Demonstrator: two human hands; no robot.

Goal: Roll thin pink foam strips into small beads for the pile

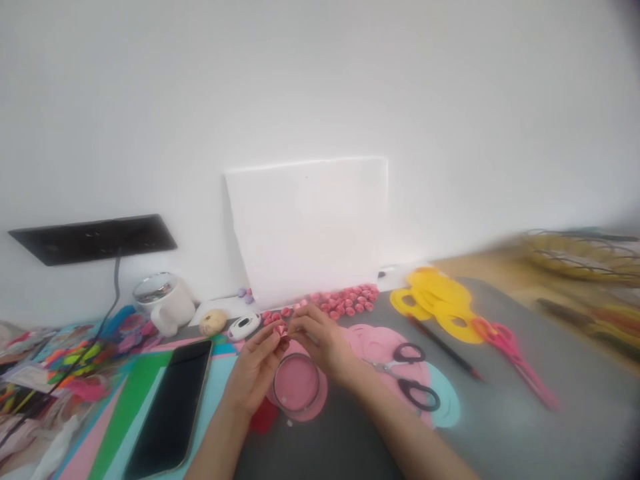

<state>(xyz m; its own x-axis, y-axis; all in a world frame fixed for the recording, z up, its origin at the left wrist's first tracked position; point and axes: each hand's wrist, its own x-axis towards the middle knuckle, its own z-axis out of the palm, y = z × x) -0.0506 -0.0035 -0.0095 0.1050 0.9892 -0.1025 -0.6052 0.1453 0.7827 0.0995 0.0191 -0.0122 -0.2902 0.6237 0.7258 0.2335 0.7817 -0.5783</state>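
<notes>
My left hand (257, 365) pinches a small pink rolled paper flower (281, 329) between thumb and fingertips. Close against the same flower, the fingers of my right hand (324, 341) are closed in a pinch, their tips partly hidden. Below them a round clear ring (319, 390), perhaps a tape roll, lies on a pink paper circle (311, 418). Behind my hands sits a row of several similar rolled pink flowers (350, 300). Scissors with black handles (423, 396) rest on pink paper circles (357, 340) beside my right forearm.
To the right lie yellow paper cutouts (440, 293), a pencil (447, 350), pink scissors (517, 357) and light blue circles (449, 403). On the left are a phone (173, 407) on coloured sheets, a white mug (175, 310) and a cable (116, 280). A white board (310, 230) leans on the wall.
</notes>
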